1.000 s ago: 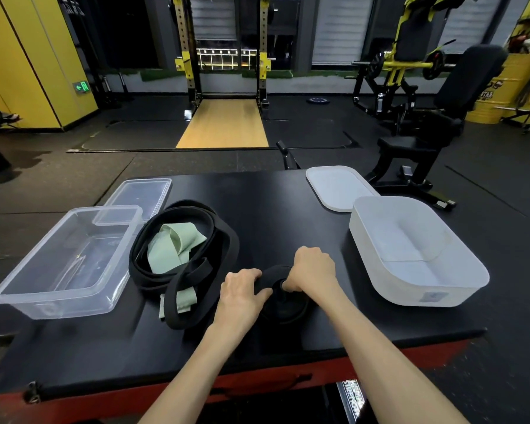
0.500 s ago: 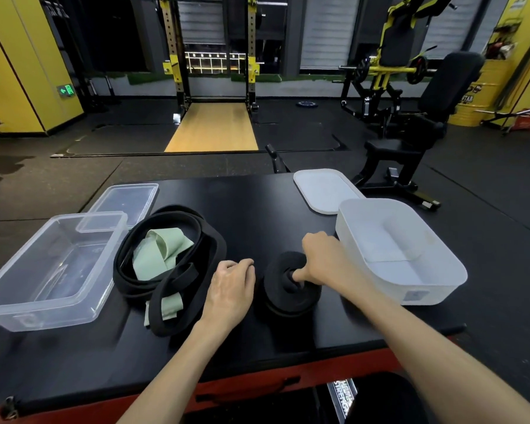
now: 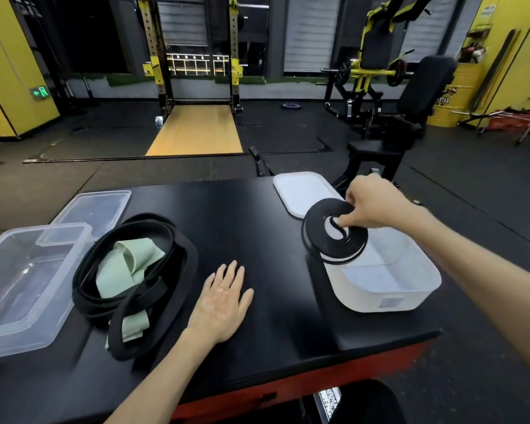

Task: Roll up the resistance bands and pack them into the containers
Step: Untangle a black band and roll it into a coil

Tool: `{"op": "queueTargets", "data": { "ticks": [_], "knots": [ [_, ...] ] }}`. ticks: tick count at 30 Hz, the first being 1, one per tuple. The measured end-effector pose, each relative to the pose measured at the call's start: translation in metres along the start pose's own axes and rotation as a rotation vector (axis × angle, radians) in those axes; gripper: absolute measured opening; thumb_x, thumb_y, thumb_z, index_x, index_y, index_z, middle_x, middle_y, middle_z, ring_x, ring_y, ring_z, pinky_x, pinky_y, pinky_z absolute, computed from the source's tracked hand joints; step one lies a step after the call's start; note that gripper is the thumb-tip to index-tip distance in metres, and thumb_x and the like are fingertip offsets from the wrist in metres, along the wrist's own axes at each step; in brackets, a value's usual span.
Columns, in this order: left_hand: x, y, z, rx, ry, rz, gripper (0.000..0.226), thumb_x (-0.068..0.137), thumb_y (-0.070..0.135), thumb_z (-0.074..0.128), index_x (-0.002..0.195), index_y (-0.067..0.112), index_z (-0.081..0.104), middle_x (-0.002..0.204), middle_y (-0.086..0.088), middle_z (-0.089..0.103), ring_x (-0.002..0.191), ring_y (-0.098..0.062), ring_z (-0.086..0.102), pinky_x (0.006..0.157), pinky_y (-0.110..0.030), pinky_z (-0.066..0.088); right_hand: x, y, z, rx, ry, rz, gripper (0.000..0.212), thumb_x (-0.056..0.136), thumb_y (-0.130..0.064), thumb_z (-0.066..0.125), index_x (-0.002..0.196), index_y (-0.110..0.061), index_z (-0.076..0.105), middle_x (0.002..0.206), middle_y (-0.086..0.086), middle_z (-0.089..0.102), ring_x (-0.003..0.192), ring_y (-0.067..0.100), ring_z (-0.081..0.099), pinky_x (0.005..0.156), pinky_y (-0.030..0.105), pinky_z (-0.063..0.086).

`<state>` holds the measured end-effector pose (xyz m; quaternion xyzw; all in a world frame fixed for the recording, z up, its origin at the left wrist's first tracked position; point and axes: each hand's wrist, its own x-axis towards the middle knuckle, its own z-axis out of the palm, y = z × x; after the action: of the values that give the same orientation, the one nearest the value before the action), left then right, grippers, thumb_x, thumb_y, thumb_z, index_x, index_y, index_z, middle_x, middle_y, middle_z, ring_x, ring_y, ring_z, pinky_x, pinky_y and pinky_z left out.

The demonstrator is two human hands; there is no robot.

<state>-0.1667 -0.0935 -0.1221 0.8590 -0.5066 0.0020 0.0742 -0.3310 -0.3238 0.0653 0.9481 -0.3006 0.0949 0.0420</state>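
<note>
My right hand (image 3: 369, 203) pinches a rolled black resistance band (image 3: 318, 223) by its centre and holds it in the air above the near-left corner of the white container (image 3: 410, 289). My left hand (image 3: 224, 298) lies flat on the black table (image 3: 242, 215), fingers spread, holding nothing. To its left is a loose pile of black bands (image 3: 181, 270) with a pale green band (image 3: 126, 264) lying inside them. A clear plastic container (image 3: 22, 286) stands at the left edge.
A white lid (image 3: 300, 191) lies behind the white container, a clear lid (image 3: 98, 206) behind the clear one. Beyond the table are a squat rack platform (image 3: 196, 130), a black weight bench (image 3: 404, 123) and a yellow barrel (image 3: 453, 99).
My right hand has lifted the rolled black band off the table and carried it right, over the white container. My left hand let go of the roll and now rests flat.
</note>
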Motion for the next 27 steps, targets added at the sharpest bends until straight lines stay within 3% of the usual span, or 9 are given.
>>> {"op": "queueTargets", "data": {
  "ticks": [5,7,12,17,23,25,27],
  "knots": [
    [-0.001,0.001,0.0,-0.012,0.019,-0.01,0.093,0.073,0.058,-0.018,0.151,0.015,0.008,0.159,-0.002,0.003,0.146,-0.019,0.001,0.118,-0.033,0.003,0.018,0.05,-0.007,-0.045,-0.018,0.056,0.049,0.061,-0.036,0.077,0.048,-0.01,0.037,0.045,0.005,0.039,0.053,0.028,0.046,0.049,0.03,0.039],
    [0.0,0.001,0.0,-0.014,0.026,-0.015,0.095,0.071,0.06,-0.02,0.151,0.016,0.006,0.16,0.0,0.0,0.146,-0.018,-0.002,0.118,-0.031,0.0,0.026,0.063,-0.001,-0.062,-0.037,0.066,0.052,0.06,-0.037,0.079,0.048,-0.011,0.035,0.048,0.004,0.043,0.062,0.03,0.057,0.048,0.031,0.041],
    [-0.001,0.001,0.001,0.011,0.025,-0.018,0.118,0.055,0.068,-0.045,0.151,0.018,0.003,0.159,0.003,-0.003,0.146,-0.015,-0.004,0.115,-0.027,-0.004,0.039,0.071,0.032,-0.141,-0.123,0.078,0.052,0.065,-0.039,0.079,0.059,-0.014,0.034,0.063,0.001,0.041,0.066,0.027,0.049,0.053,0.028,0.034],
    [0.0,0.001,0.0,-0.024,0.043,-0.021,0.112,0.06,0.072,-0.038,0.151,0.02,0.001,0.157,0.007,-0.007,0.145,-0.011,-0.007,0.113,-0.024,-0.007,0.047,0.074,0.074,-0.189,-0.223,0.098,0.052,0.07,-0.041,0.076,0.064,-0.017,0.03,0.07,-0.002,0.034,0.073,0.024,0.046,0.06,0.029,0.036],
    [0.002,0.0,0.004,-0.043,0.048,-0.032,0.094,0.073,0.07,-0.018,0.151,0.021,0.004,0.157,0.009,-0.004,0.142,-0.006,-0.011,0.115,-0.024,-0.006,0.052,0.081,0.102,-0.178,-0.23,0.07,0.048,0.074,-0.035,0.074,0.063,-0.017,0.032,0.069,-0.002,0.038,0.068,0.023,0.048,0.056,0.03,0.036],
    [0.001,0.0,0.004,-0.062,0.052,-0.034,0.101,0.071,0.074,-0.024,0.151,0.021,0.006,0.157,0.01,-0.003,0.14,-0.005,-0.011,0.115,-0.024,-0.005,0.053,0.082,0.109,-0.212,-0.225,0.04,0.041,0.072,-0.036,0.074,0.062,-0.017,0.038,0.072,-0.003,0.049,0.072,0.021,0.055,0.059,0.03,0.045],
    [0.001,-0.001,0.005,-0.061,0.048,-0.038,0.107,0.065,0.074,-0.032,0.151,0.021,0.006,0.156,0.011,-0.003,0.14,-0.004,-0.012,0.115,-0.025,-0.005,0.052,0.082,0.114,-0.288,-0.228,0.013,0.035,0.072,-0.039,0.072,0.063,-0.019,0.044,0.069,-0.008,0.045,0.075,0.017,0.054,0.065,0.029,0.05]
  ]
}}
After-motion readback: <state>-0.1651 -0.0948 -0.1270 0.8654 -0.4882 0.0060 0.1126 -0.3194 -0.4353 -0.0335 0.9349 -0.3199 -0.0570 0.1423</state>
